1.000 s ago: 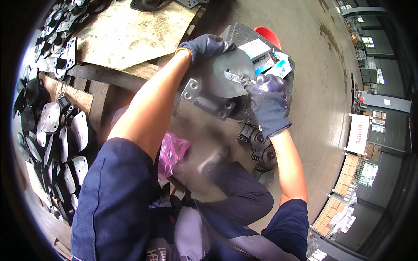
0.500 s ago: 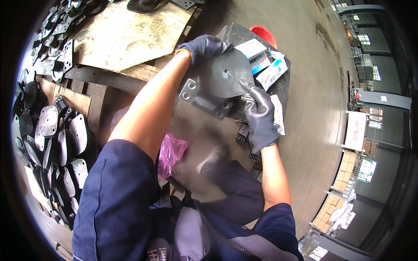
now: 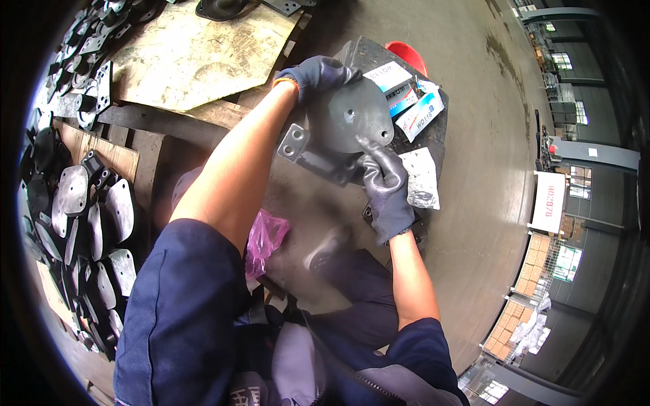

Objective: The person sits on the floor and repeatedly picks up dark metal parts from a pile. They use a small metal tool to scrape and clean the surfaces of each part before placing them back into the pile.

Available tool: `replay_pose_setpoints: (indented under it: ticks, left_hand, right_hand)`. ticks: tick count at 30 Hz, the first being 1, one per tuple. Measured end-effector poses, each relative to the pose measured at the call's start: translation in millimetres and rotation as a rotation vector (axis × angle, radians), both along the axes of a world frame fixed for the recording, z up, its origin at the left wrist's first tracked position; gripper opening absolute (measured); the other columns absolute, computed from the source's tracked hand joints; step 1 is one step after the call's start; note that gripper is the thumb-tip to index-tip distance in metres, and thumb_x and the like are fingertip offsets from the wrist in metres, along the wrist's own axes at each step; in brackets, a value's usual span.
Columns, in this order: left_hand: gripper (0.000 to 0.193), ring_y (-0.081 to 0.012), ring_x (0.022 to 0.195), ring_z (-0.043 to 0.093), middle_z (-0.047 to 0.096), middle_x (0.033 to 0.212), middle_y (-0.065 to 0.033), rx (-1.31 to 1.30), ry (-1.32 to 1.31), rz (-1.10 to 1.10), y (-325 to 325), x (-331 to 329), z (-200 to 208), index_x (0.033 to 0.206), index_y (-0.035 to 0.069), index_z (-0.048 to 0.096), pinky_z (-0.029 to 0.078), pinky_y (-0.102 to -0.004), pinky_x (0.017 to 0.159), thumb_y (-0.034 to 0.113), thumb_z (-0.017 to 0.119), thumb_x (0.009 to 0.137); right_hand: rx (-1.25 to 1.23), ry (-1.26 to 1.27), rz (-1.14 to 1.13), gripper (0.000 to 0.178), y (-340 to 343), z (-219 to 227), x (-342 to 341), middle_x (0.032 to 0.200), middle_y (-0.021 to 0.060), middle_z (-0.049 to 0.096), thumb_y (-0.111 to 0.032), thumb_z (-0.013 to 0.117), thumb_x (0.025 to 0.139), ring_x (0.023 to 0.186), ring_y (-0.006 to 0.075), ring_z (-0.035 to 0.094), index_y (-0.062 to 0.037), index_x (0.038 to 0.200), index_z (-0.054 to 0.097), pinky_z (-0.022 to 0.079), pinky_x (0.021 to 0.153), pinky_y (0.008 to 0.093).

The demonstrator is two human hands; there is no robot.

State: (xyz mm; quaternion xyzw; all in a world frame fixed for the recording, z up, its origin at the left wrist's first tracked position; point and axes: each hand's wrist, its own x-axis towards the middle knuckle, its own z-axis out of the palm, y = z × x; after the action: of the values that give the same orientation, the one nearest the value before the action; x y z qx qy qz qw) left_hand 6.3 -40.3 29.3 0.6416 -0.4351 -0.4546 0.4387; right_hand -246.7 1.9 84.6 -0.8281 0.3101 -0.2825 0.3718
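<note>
A round grey metal plate (image 3: 337, 108) with a small centre hole and a hole near its right edge is held up in front of me. It joins a dark bracket (image 3: 298, 143) that has flanges with paired holes. My left hand (image 3: 323, 73), in a dark coated glove, grips the plate's upper left edge. My right hand (image 3: 387, 184), gloved alike, has its index finger stretched out, with the fingertip on the lower right of the plate's face. Its other fingers are curled, and no object shows in them.
Beyond the plate, a black-topped stand (image 3: 433, 128) bears blue-and-white boxes (image 3: 420, 116), a stained white sheet (image 3: 421, 177) and a red bowl (image 3: 408, 55). Many metal parts (image 3: 74, 189) are piled at left, near a wooden board (image 3: 196, 61). A pink plastic bag (image 3: 265, 242) lies below my left arm.
My right hand has moved left and down, from the plate's right edge onto its lower face, exposing the edge hole and more of the white sheet. The left hand keeps its grip.
</note>
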Motion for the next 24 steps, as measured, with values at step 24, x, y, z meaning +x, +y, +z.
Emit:
replay_pose_setpoints:
  ticks: [24]
  left_hand:
    - [0.063, -0.0192, 0.1, 0.06, 0.066, 0.108, -0.013, 0.045, 0.15, 0.002, 3.5, -2.6, 1.5, 0.112, 0.0, 0.063, 0.044, -0.0312, 0.09, 0.054, 0.066, 0.079]
  right_hand:
    - [-0.617, 0.623, -0.327, 0.012, 17.5, 24.8, 11.5, 0.078, 0.0147, 0.059, -0.017, 0.064, 0.081, 0.074, 0.0346, 0.057, -0.0066, 0.086, 0.061, 0.044, 0.065, 0.0458]
